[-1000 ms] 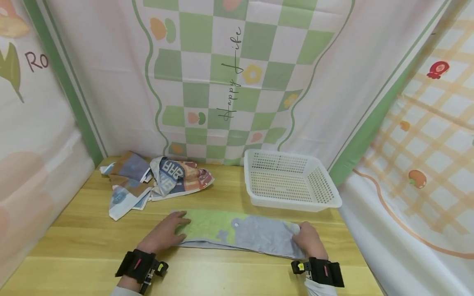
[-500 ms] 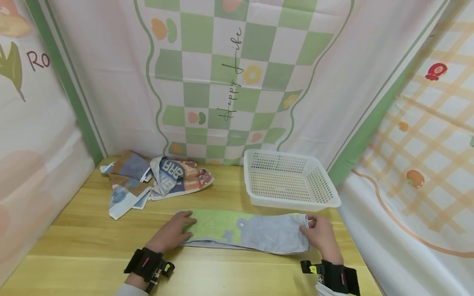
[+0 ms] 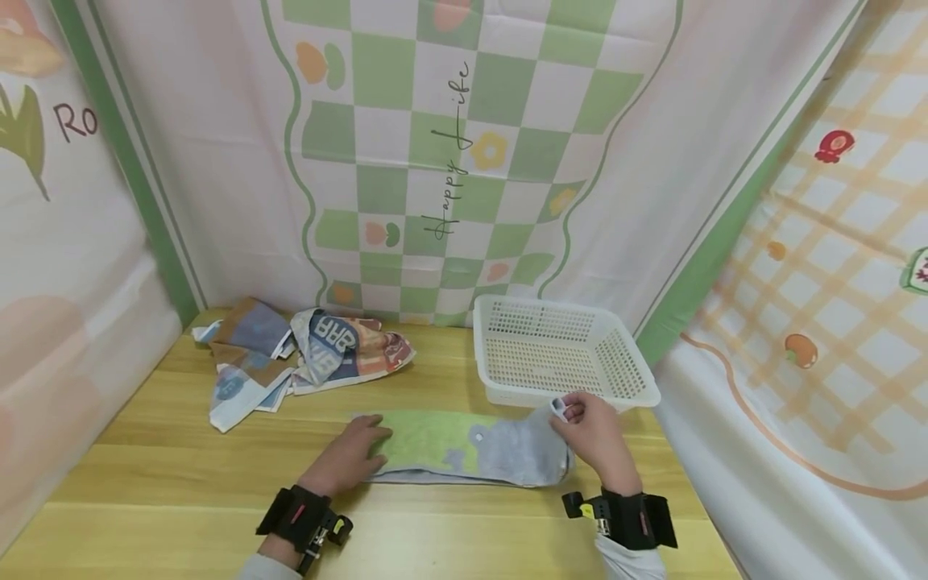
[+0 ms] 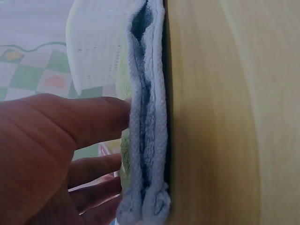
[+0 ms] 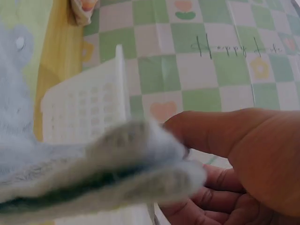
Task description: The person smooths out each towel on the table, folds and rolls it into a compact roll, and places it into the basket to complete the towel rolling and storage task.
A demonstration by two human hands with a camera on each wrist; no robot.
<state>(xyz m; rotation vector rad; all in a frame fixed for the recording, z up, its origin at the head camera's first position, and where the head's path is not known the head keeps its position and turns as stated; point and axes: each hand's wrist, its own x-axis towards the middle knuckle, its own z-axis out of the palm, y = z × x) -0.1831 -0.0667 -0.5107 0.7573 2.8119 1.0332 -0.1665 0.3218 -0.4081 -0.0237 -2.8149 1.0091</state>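
The right hand (image 3: 598, 439) pinches the lifted right end of a folded towel (image 3: 428, 441); the left hand (image 3: 344, 459), fingers spread and gripping nothing, rests on its other end. Between them the soft, looped, green-and-grey strip runs lengthwise left to right on the wood-grain surface (image 3: 181, 483). Beyond stand a white, perforated, rectangular basket (image 3: 480, 358) and crumpled printed sheets (image 3: 250, 346).

A yellowish wood-grain desk (image 3: 435, 528) sits enclosed on three sides — back cloth (image 3: 428, 153) checked green and white with "Happy Life" lettering, left cloth (image 3: 65, 258) pale with peach shapes, right cloth (image 3: 834, 314) latticed in orange — and soft light glosses the desk's near part.
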